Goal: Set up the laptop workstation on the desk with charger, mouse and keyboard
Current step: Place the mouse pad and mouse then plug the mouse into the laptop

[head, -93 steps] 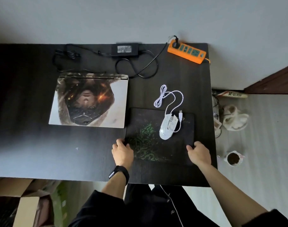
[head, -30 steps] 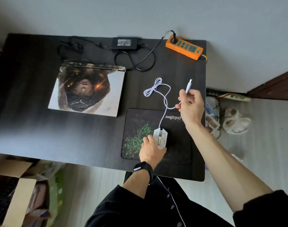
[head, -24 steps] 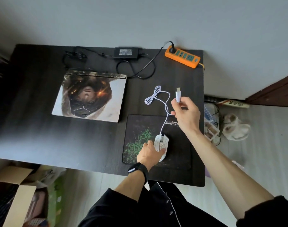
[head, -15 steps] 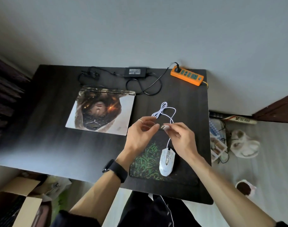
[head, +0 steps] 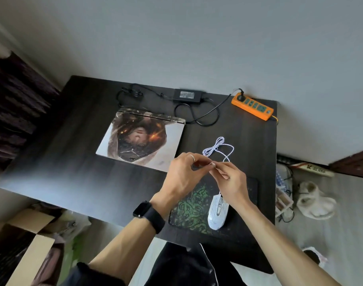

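Note:
A closed laptop (head: 141, 139) with a printed lid lies on the dark desk (head: 73, 162). Behind it sit the black charger brick (head: 187, 94) and its cable, plugged into an orange power strip (head: 252, 106). A white mouse (head: 217, 212) rests on the black and green mouse pad (head: 189, 207). Its white cable (head: 217, 145) is still partly bundled behind my hands. My left hand (head: 182, 176) and my right hand (head: 230, 180) meet above the pad, fingertips pinching the plug end of the mouse cable, which is mostly hidden. No keyboard is in view.
An open cardboard box (head: 26, 250) stands on the floor at the lower left. To the right of the desk lie white slippers (head: 314, 201), a small rack with wires (head: 283, 193) and a cup (head: 312, 256). A wall runs behind the desk.
My left hand left the mouse and rose to join my right hand at the cable's plug end. The view tilted up and back.

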